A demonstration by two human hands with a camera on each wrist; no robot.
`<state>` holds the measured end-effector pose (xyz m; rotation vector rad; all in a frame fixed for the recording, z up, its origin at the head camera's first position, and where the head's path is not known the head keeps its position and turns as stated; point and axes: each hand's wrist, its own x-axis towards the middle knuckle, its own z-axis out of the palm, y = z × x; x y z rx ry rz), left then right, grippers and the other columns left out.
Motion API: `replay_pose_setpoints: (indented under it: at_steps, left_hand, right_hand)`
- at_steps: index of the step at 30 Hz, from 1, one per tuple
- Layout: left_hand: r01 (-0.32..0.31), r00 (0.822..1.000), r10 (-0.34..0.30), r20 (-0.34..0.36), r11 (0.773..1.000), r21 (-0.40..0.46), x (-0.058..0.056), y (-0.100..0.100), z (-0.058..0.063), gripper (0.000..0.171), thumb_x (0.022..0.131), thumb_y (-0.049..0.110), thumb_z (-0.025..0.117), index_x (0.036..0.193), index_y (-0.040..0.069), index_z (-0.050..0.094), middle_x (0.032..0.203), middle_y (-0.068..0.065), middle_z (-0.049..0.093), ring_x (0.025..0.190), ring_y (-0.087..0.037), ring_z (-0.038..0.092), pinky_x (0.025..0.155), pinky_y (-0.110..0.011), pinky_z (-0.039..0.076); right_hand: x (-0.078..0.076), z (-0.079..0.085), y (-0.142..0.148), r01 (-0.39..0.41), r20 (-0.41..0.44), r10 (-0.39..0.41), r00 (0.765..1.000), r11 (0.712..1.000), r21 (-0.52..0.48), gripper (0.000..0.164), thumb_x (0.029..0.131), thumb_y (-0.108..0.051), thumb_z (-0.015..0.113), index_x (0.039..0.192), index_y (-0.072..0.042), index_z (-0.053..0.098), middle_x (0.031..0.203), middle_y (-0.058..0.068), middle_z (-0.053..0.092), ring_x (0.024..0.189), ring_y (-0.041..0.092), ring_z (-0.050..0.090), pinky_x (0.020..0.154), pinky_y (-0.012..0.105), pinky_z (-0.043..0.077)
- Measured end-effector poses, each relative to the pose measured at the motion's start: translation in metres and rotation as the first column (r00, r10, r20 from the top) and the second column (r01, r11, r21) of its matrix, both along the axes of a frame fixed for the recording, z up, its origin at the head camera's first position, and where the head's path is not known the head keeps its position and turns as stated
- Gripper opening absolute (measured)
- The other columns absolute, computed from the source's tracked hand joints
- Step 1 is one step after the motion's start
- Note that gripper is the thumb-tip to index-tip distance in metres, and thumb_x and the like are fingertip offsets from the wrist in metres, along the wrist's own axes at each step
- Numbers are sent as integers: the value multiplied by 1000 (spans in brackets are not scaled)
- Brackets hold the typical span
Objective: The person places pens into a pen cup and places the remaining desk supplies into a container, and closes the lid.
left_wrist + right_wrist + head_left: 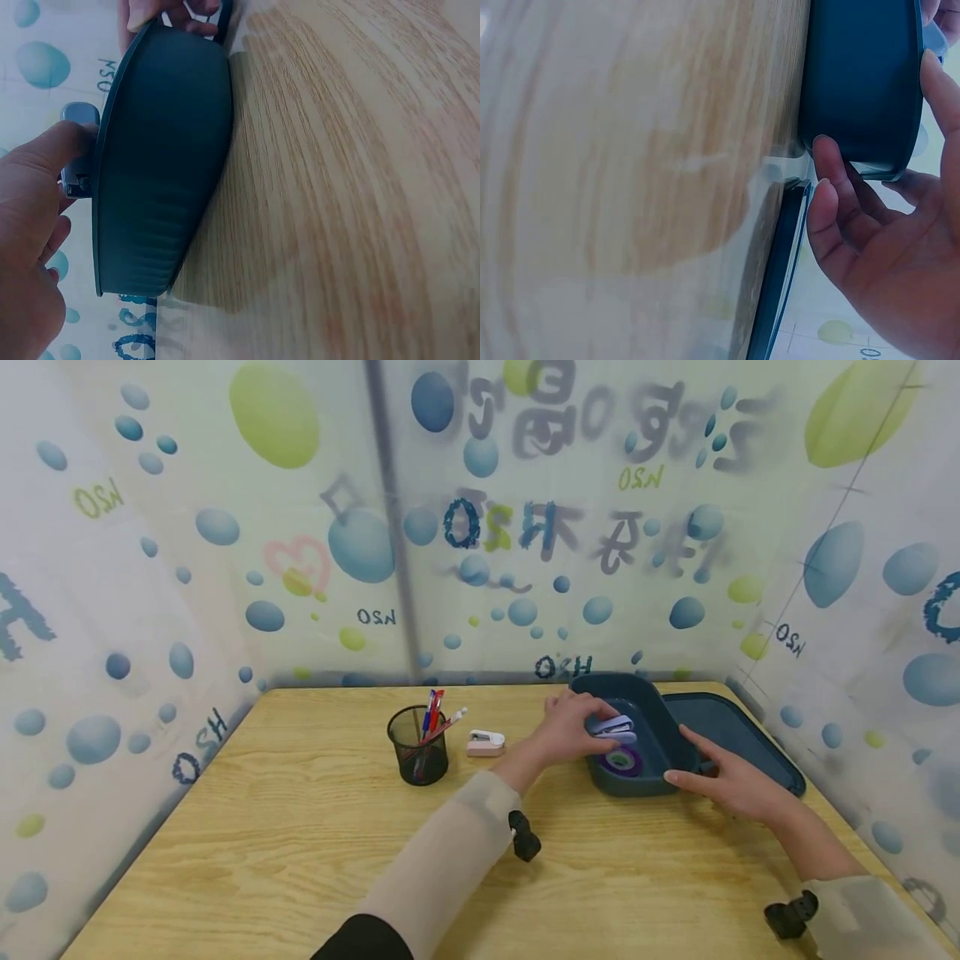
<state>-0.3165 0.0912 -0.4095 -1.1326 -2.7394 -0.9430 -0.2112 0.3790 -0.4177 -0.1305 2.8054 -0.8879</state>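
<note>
My left hand (567, 727) pinches a small lilac stapler (614, 729) between thumb and fingers, over the inside of a dark teal plastic box (637, 787). In the left wrist view the stapler (78, 171) shows at the box's rim. A purple roll of tape (622, 762) lies in the box, under the stapler. My right hand (738, 783) grips the box's right end, its thumb at the rim and its fingers curled against the outer wall (859, 82).
The box's flat teal lid (738, 727) lies to its right. Left of my left hand are a pink and white stapler (486, 744) and a black mesh pen cup (420, 764) holding several pens. Patterned curtains (315, 635) border the wooden table (300, 843).
</note>
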Motion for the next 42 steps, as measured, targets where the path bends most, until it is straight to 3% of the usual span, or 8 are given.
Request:
replay_pose_setpoints:
  at_steps: [10, 27, 35, 42]
  left_hand:
    - [6, 999, -10, -46, 995, -95, -1, 17, 2, 42, 98, 45, 83, 136, 29, 76, 128, 10, 72, 112, -12, 47, 99, -37, 29]
    - [4, 997, -17, -77, 986, -165, 3, 37, 4, 43, 99, 49, 81, 139, 33, 75, 127, 14, 72, 108, -9, 47, 96, -34, 30]
    - [21, 998, -27, -49, 994, -105, 6, 31, 6, 45, 101, 47, 79, 143, 31, 72, 132, 11, 70, 117, -11, 48, 100, -36, 31]
    - [44, 999, -45, -32, 999, -22, 3, 6, 6, 43, 101, 41, 81, 141, 25, 74, 135, 5, 71, 123, -14, 53, 113, -37, 39]
  right_hand:
    - [-2, -1, 1, -7, 9, 8, 1000, 1000, -9, 106, 106, -60, 66, 177, -8, 7, 167, 46, 27, 117, 39, 66, 80, 40, 58]
    - [0, 1, -1, -4, 1, 4, 1000, 1000, -9, 105, 107, -58, 65, 176, -6, 7, 165, 47, 29, 104, 31, 65, 74, 37, 55]
    - [1, -1, -1, -22, -8, 21, 1000, 998, -55, 103, 108, -52, 66, 176, -5, 5, 161, 45, 37, 91, 24, 65, 72, 40, 54]
    - [1, -1, -2, -14, 9, 14, 1000, 998, -55, 105, 107, -55, 67, 177, -8, 4, 166, 47, 28, 96, 26, 65, 74, 39, 54]
